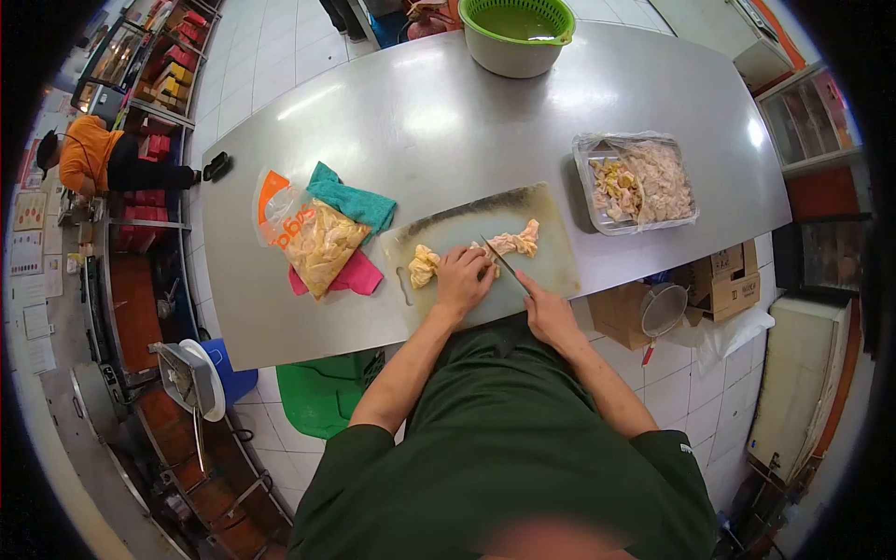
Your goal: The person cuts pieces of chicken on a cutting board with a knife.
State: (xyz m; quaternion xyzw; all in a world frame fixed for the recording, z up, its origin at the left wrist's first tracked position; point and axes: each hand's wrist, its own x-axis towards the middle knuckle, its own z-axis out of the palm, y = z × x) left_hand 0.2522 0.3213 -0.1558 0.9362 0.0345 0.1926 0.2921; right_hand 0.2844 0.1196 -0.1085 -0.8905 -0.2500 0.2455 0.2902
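Observation:
A worn, pale cutting board (551, 266) lies at the near edge of the metal table. Across its middle runs a row of pale yellow-pink raw chicken (511, 243), with another lump (424, 266) near the board's left end. My left hand (464, 282) presses down on the chicken, fingers curled over it and partly hiding it. In my right hand (551, 313) is a knife (506, 265), its handle covered by my fingers. The blade slants up and left, its tip over the chicken just right of my left fingertips.
Left of the board, a plastic bag of yellowish pieces (322, 250) lies by a teal cloth (359, 201) and a pink cloth (357, 276). A plastic-lined tray of cut pieces (691, 210) sits right. Behind stands a tub with a green strainer (513, 58). A person in orange (89, 154) stands far left.

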